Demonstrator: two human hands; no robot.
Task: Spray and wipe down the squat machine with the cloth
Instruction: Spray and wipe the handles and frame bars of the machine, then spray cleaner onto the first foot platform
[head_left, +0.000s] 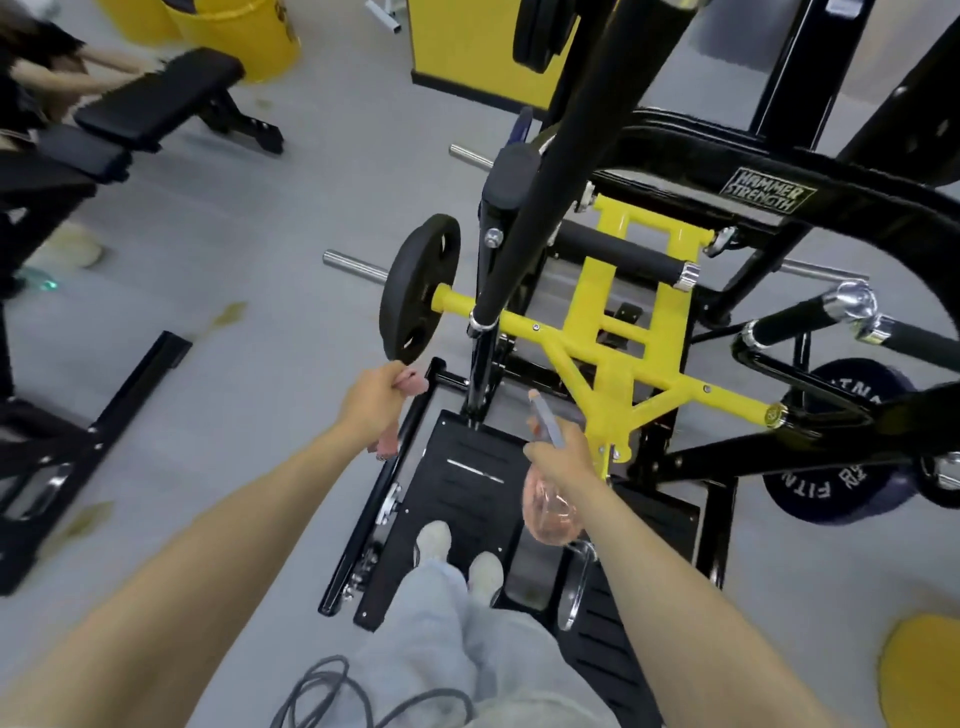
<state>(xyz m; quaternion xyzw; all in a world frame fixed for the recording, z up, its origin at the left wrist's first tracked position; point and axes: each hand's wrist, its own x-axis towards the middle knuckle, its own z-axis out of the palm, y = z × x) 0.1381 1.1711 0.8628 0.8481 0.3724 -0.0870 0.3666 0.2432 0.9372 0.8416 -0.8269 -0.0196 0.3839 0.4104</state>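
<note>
- Head view: both hands reach out over the squat machine (623, 332), its yellow frame just beyond them.
- Left hand (371, 400) is fisted round one pink cloth (385, 448). The cloth's ends poke out above and below the fist, just under a black weight plate (421, 288).
- Right hand (563, 457) is curled round the neck of one spray bottle (550, 512). Its pink body hangs below the wrist, and its grey nozzle points up, near the yellow frame.
- Cloth and spray bottle are apart, with the black footplate (467, 467) below and between them.
- Two pale shoes (434, 540) stand on the footplate.
- One weight plate sits on the yellow crossbar's left end.
</note>
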